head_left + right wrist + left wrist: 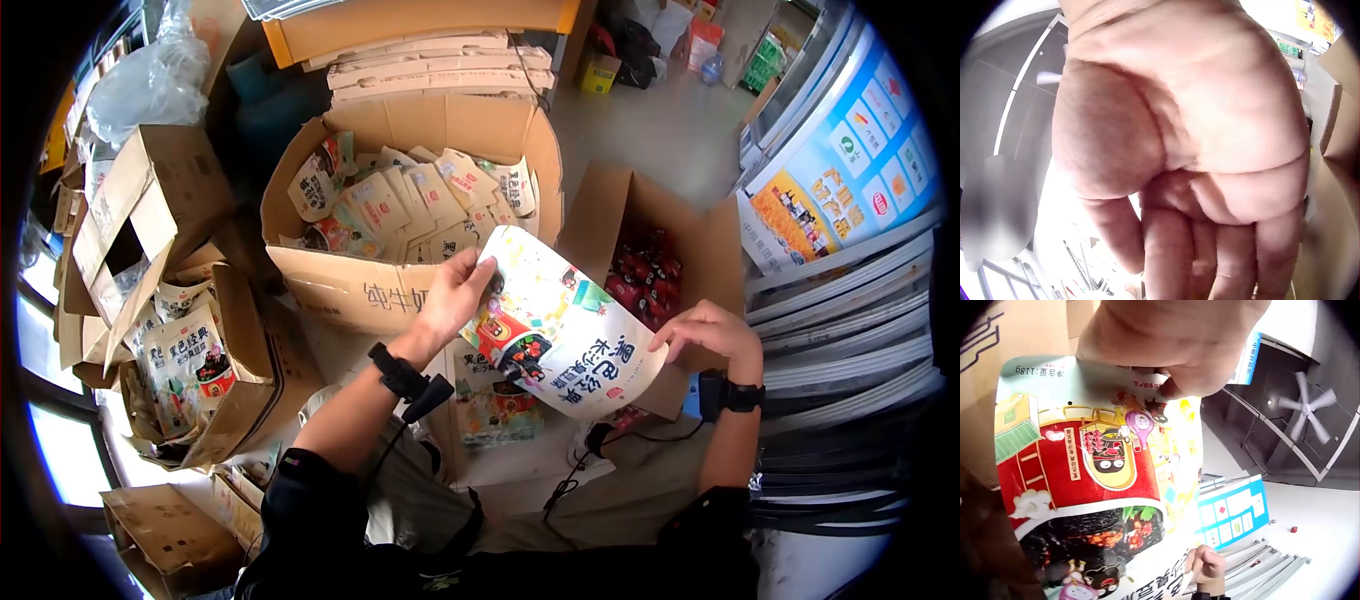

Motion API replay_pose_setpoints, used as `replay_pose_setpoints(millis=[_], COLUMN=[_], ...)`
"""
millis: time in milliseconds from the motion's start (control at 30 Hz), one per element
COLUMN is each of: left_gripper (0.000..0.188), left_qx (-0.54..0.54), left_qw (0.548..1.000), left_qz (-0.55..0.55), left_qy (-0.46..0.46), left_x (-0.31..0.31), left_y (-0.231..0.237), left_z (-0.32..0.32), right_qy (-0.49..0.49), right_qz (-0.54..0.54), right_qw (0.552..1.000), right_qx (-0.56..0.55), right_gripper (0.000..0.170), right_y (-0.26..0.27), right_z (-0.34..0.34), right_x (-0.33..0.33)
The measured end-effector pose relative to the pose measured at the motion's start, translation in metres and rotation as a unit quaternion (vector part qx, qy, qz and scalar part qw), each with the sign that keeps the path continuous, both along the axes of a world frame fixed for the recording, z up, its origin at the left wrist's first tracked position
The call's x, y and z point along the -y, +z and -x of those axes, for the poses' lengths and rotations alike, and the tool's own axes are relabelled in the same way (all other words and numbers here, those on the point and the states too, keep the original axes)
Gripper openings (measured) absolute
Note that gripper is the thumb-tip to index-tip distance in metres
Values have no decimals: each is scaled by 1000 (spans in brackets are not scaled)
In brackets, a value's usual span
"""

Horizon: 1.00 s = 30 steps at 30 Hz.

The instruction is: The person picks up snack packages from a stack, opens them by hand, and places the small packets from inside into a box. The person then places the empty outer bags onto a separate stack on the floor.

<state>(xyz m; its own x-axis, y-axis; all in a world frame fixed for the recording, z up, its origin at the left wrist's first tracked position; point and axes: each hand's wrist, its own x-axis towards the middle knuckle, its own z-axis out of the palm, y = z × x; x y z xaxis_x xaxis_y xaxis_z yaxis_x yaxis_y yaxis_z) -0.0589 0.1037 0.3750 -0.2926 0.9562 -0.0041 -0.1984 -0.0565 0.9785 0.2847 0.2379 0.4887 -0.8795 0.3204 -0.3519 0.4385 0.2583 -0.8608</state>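
Note:
A printed food pouch (pixel 570 345) is held up, tilted, in front of the body. My left hand (pixel 455 300) grips its upper left edge, thumb on the printed face. At the opposite edge, my right hand (pixel 712 332) pinches the pouch near the large black lettering. The left wrist view shows the pouch (pixel 1110 469) close up, its picture of dark food facing the camera, below my left hand (pixel 1172 337); my right hand (pixel 1208 562) is at its far edge. In the right wrist view, the palm and bent fingers of my right hand (pixel 1185 125) hide the pouch.
Behind the pouch stands a large carton (pixel 340 290) filled with similar pouches. An open box (pixel 595 215) of small red packets is at the right. More pouches (pixel 190 365) fill a box at the left. A pouch pile (pixel 495 415) lies low between the legs.

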Motion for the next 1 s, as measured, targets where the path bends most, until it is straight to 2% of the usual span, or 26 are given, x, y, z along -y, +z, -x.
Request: replay_pose_setpoints(millis=[33,133,200,233,267,333,400,467,533,567,600,633,667,733,767,800,867,900,1000], left_gripper=[23,20,15,7,8,10,10,10,10,18,18,26,36,53,57,45,32,23,22], left_qx=[-7,-179,-430,-484,-518,-549,-547,-546,-545,-563,-562,-572,-578,-336,-134,-50,29,43,62], left_qw=[1000,980,891,858,835,810,814,817,831,823,824,818,804,934,990,998,996,996,995], left_qz=[-12,-76,-144,-173,-184,-203,-191,-179,-104,-31,-30,-65,-101,-56,-25,-33,-62,-58,-61], left_qy=[12,32,25,15,12,-19,-39,-57,-44,-66,-63,19,99,108,42,4,-59,-61,-51], left_x=[2,11,16,18,19,24,27,29,27,26,23,21,18,18,14,16,12,14,11], left_y=[4,23,26,28,26,30,31,28,25,27,26,24,23,25,19,23,9,15,8], left_z=[0,-2,-4,-10,-18,-29,-37,-37,-31,-25,-14,-1,8,14,21,22,25,20,17], right_qy=[5,-12,-55,-88,-108,-73,-64,-41,-42,-54,-65,-136,-132,-179,-230,-279,-285,-288,-277], right_qz=[-17,-78,-117,-65,-35,-117,-174,-184,-198,-176,-155,-68,-104,-65,5,76,173,189,220], right_qw=[1000,996,991,993,991,980,968,982,978,981,984,988,975,969,953,929,890,883,881], right_qx=[3,46,25,-48,-71,-144,-171,-28,-54,-55,-58,-37,-147,-156,-196,-232,-312,-319,-312], right_gripper=[37,35,28,29,39,55,43,31,26,26,27,26,32,36,36,37,36,36,38], right_y=[1,-6,-11,-24,-34,-49,-52,-59,-66,-64,-60,-58,-57,-56,-63,-65,-61,-57,-59], right_z=[4,10,30,42,55,86,114,122,123,120,119,114,111,100,95,97,99,99,97], right_x=[2,-2,7,11,18,37,61,60,60,59,57,49,47,34,28,27,27,27,21])
